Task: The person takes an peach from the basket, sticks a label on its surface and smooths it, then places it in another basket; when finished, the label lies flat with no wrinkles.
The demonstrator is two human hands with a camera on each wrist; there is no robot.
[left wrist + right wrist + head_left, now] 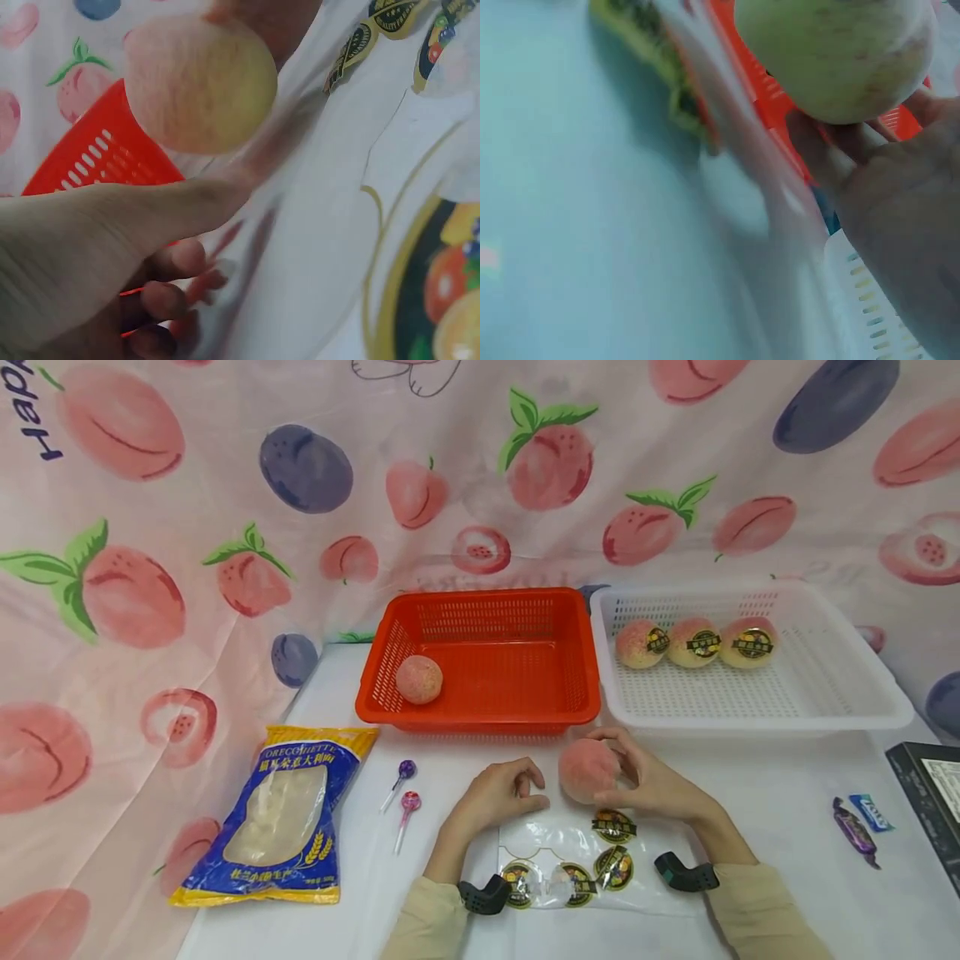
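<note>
A pink peach (588,771) is held in my right hand (651,778), whose fingers and thumb curve round its right side just in front of the red basket. In the right wrist view the pale underside of the peach (847,60) shows above the fingers. My left hand (498,793) is just left of the peach, apart from it, fingers loosely bent with nothing in them. Below both hands lies a clear plastic sheet (547,839) with several black-and-gold fruit stickers (615,868). No sticker shows on the visible sides of the held peach.
A red basket (480,722) holds one peach (419,680). Beside it, a white basket (757,723) holds three stickered peaches (693,642). A pasta bag (281,814) and two lollipops (408,806) lie left; wrapped candies (855,831) and a black box (926,785) lie right.
</note>
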